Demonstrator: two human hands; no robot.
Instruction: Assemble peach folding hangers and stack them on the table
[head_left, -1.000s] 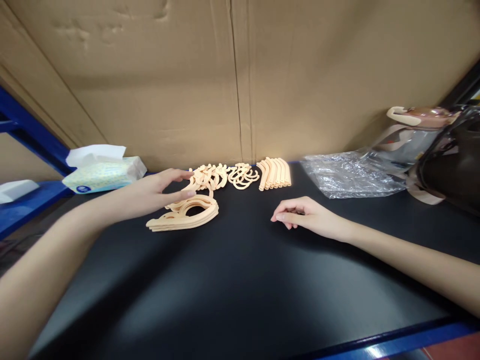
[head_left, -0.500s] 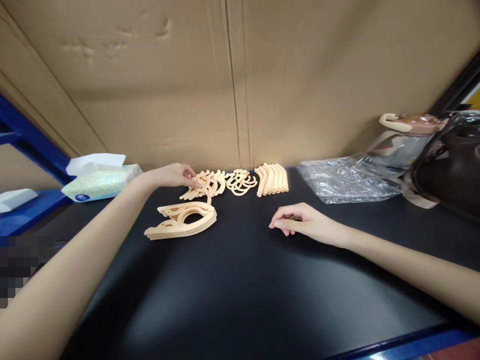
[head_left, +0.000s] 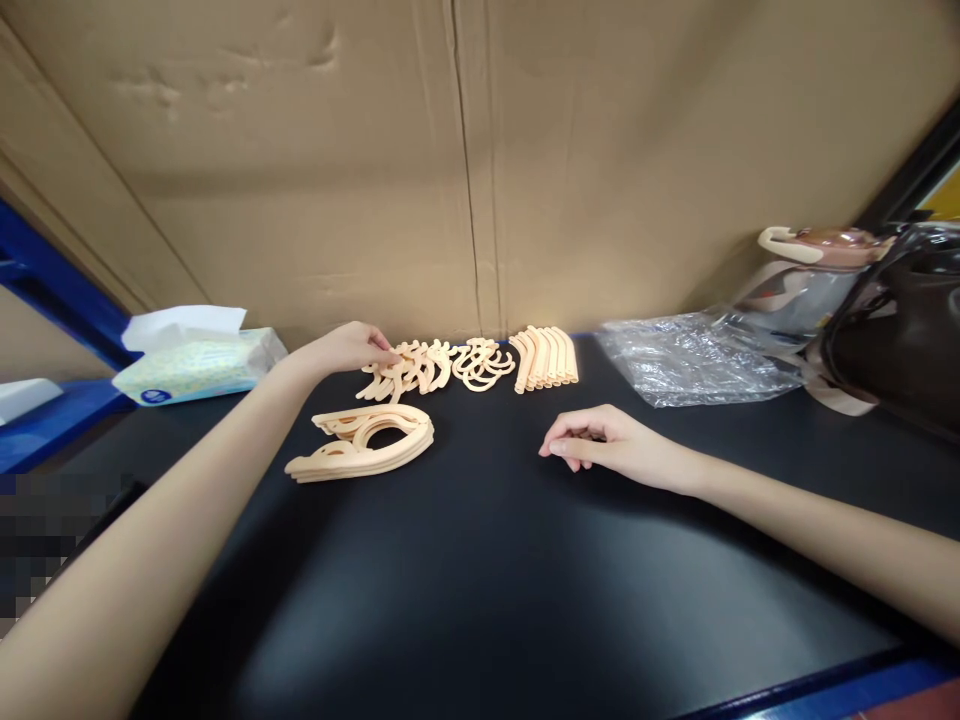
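My left hand (head_left: 346, 348) reaches to the back of the black table (head_left: 480, 580) and pinches a peach plastic piece at the left end of a row of such parts (head_left: 409, 368). A stack of curved peach hanger pieces (head_left: 364, 440) lies just in front of that hand. Further right in the row lie hook-shaped pieces (head_left: 480, 364) and a bundle of straight bars (head_left: 546, 357). My right hand (head_left: 604, 445) rests on the table with fingers curled loosely, holding nothing, apart from all the parts.
A tissue pack (head_left: 196, 358) sits at the back left by a blue shelf frame (head_left: 52, 300). A crumpled clear plastic bag (head_left: 694, 362) and a dark bag with a clear container (head_left: 892, 320) stand at the right. Cardboard (head_left: 480, 150) walls the back.
My left hand moved from above the stacked hanger pieces back to the row of small parts and closed its fingertips on one. My right hand stayed put.
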